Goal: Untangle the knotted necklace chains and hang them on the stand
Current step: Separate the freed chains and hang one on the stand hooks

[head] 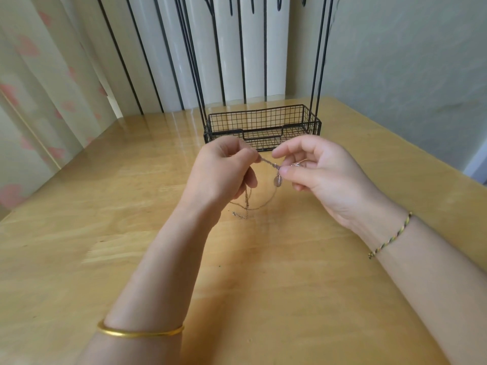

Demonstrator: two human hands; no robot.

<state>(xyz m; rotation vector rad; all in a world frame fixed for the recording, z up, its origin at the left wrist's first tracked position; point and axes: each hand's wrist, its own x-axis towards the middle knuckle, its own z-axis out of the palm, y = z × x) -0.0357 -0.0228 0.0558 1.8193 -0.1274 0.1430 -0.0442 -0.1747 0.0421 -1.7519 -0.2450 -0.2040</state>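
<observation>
Stand (263, 119) cut off by the upper frame edge: seen only the black wire basket base, the thin upright rods and the lower tips of a few hooks (253, 7). Cannot count the necklace chains (268, 163): too fine and blurred to tell strand from strand. Partly hidden inside both hands, so neither end traced. Noted a small glinting piece (296, 164) among the fingers on the right; cannot tell what it is. Cannot tell whether the lowest tail of chain touches the surface (131, 206) or hangs just above it. Both forearms cut off by the lower edge.

Left hand (224, 169): fingers curled, thumb and forefinger pinching the necklace chains at the left end of a short, taut, twisted stretch. Right hand (316, 169): thumb and one finger pinching the other end of that stretch, forefinger held out straighter above, remaining fingers loosely curled. Both held above the surface, in front of the stand's basket and apart from it.

Small round pendant (278, 181) hanging just below the right-side pinch. Slack loop and short tail of chain hanging below the left hand.

Gold bangle (139, 333) on the left forearm. Braided cord (390, 235) round the right wrist. Pale curtain (39, 75) with pink marks at far left, blurred.
</observation>
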